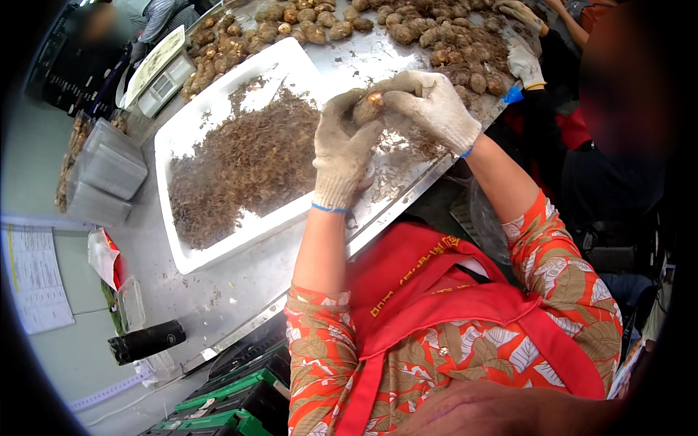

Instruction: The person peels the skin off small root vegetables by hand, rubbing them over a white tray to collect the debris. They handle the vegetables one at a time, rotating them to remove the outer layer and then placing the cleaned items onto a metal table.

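Note:
In the head view, my left hand [346,144], in a soiled knitted glove, grips a brown taro corm [369,109] with a pale orange tip. My right hand [431,106], gloved alike, has its fingertips at the corm's tip; whether they pinch it is hard to see. Both hands are raised over the metal table's near edge, just right of a white foam tray [253,231]. A thick layer of brown fibrous peelings [256,152] lies in the tray. Beyond my hands, many hairy corms [403,32] are heaped on the table.
A scale [163,82] stands behind the tray. Clear plastic boxes [114,158] are stacked at the left; a black cylinder [147,342] lies near the table's left end. A co-worker's gloved hands [526,62] are at the corms on the right. Green-and-black crates [234,403] stand below the table.

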The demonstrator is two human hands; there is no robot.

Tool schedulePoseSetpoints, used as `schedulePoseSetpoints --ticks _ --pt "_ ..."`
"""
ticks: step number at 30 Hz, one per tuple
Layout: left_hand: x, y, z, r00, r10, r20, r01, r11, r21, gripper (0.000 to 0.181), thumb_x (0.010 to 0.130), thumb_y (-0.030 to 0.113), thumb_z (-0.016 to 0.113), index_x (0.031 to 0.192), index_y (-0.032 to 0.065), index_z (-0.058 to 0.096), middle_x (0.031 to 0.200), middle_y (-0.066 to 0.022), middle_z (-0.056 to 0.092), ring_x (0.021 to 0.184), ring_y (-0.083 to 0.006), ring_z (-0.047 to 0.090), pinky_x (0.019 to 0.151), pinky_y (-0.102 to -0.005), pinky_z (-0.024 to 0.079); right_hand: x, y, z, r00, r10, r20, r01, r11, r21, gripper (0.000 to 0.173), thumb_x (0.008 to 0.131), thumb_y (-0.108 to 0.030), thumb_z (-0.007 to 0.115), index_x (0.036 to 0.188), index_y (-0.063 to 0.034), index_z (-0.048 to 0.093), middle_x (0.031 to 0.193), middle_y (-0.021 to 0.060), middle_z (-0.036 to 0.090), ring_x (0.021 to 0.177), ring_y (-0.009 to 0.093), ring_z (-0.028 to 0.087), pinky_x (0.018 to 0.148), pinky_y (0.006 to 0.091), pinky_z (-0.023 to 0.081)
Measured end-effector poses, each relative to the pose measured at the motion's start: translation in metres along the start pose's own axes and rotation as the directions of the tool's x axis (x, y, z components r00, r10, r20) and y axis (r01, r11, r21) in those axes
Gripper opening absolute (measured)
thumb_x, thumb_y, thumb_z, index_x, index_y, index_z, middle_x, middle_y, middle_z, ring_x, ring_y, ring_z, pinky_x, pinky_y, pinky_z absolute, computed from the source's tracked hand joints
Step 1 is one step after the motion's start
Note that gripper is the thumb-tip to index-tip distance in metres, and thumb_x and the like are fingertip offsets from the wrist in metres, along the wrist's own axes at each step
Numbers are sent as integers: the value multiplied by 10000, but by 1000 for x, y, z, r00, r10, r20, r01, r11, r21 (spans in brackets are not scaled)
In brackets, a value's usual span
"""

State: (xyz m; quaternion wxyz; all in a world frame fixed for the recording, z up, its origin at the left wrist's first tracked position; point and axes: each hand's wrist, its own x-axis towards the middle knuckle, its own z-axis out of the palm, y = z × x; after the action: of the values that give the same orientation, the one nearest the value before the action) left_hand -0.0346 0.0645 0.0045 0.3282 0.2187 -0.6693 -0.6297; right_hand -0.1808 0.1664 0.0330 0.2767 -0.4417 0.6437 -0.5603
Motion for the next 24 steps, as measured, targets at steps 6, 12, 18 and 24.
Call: schedulePoseSetpoints --ticks 6,12,18,24 --pt "2 0 -3 989 -88 117 112 969 -219 479 842 35 691 1295 -29 550 1202 -141 641 1075 -205 621 946 -337 513 5 22 -5 985 -159 65 169 824 -541 194 958 -199 562 1027 -51 668 897 135 709 796 214 686 727 349 547" --pt "3 -6 -3 993 -74 89 91 975 -205 478 852 30 703 1298 -34 544 1188 -137 648 1051 -197 633 934 -322 525 -4 -14 -14 990 144 12 -144 989 38 274 939 -230 604 1095 -20 684 892 87 723 815 155 678 742 303 534" --pt "5 -9 -1 998 3 58 1 998 -58 491 797 -15 757 1249 -29 567 1164 -128 662 1031 -191 642 924 -316 534 -8 -15 -7 989 -92 116 127 932 -341 225 876 -240 680 935 -24 699 834 111 699 789 165 666 725 307 513" --pt "8 -8 -5 995 -23 100 28 998 -53 538 812 109 747 1290 -47 553 1218 -184 637 1118 -234 622 970 -340 510 4 21 -28 984 -90 151 174 612 -772 252 911 -212 634 1091 -40 665 805 75 675 773 154 632 716 323 509"
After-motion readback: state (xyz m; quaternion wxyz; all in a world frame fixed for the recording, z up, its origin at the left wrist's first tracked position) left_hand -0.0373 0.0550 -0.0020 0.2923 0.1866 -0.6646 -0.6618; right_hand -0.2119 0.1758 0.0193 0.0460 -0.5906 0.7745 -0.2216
